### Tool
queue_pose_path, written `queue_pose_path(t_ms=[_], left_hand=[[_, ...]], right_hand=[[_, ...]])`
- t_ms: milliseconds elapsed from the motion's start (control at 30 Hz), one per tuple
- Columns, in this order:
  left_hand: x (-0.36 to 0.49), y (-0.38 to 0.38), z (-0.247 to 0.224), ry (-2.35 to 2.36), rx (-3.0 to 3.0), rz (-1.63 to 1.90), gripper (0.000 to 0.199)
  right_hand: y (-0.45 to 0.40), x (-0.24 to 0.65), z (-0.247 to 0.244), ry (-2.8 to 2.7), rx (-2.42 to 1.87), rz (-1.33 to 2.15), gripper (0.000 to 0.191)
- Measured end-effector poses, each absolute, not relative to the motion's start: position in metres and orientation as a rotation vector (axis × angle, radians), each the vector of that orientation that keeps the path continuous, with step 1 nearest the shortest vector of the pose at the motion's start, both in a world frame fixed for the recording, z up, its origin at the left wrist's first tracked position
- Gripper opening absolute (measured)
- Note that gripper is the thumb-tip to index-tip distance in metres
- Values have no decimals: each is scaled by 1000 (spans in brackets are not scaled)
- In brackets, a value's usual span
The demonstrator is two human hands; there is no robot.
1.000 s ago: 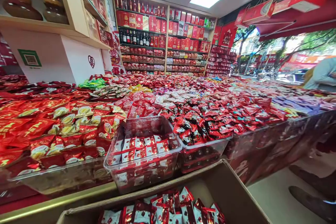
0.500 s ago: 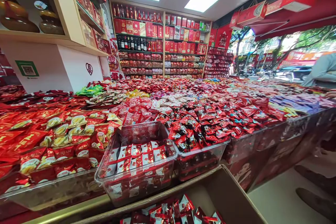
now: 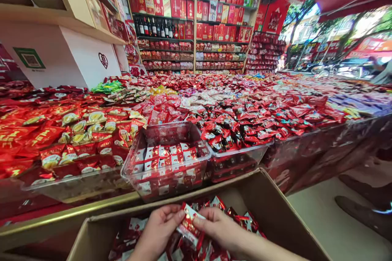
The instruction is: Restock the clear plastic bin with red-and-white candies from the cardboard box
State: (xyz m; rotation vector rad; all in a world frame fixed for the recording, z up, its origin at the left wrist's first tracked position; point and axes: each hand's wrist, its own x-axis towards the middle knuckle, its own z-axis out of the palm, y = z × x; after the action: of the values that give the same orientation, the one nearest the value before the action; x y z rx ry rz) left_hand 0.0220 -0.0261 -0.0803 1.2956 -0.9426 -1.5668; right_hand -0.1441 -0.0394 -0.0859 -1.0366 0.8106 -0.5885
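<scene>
My left hand (image 3: 162,226) and my right hand (image 3: 216,226) meet over an open cardboard box (image 3: 260,208). Between them is a small red and white candy packet (image 3: 190,225), pinched by the fingers of both hands. More red and white packets (image 3: 245,222) lie loose inside the box beneath my hands, partly hidden by them. Just beyond the box stands a clear plastic bin (image 3: 171,169), partly filled with rows of similar red and white packets (image 3: 162,157).
Red durian packets (image 3: 82,151) fill a bin on the left. Red and black packets (image 3: 229,130) heap up on the right. Shelves of bottles and boxes (image 3: 174,6) line the back wall. Dark shoes (image 3: 358,212) show on the floor at right.
Both my hands have come into view above the cardboard box, holding a packet. The view has tilted downward, showing more of the box.
</scene>
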Motion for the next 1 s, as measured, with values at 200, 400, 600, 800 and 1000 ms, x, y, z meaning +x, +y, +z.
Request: queue_pose_path(t_ms=[200, 400, 600, 800, 1000], left_hand=[[17, -18, -58, -890, 1287, -1622, 32], [16, -15, -59, -852, 1300, -1615, 38], [14, -16, -72, -968, 1348, -1652, 39], [15, -13, -63, -721, 1286, -1839, 37], [12, -5, -52, -708, 1189, -2097, 39]], right_hand=[[-35, -151, -77, 781, -825, -583, 46], [-36, -151, -80, 771, -898, -613, 46], [-37, -153, -75, 821, -857, -622, 45], [-37, -161, -66, 823, -1178, -639, 33], [-32, -165, -57, 854, -1790, -737, 33]])
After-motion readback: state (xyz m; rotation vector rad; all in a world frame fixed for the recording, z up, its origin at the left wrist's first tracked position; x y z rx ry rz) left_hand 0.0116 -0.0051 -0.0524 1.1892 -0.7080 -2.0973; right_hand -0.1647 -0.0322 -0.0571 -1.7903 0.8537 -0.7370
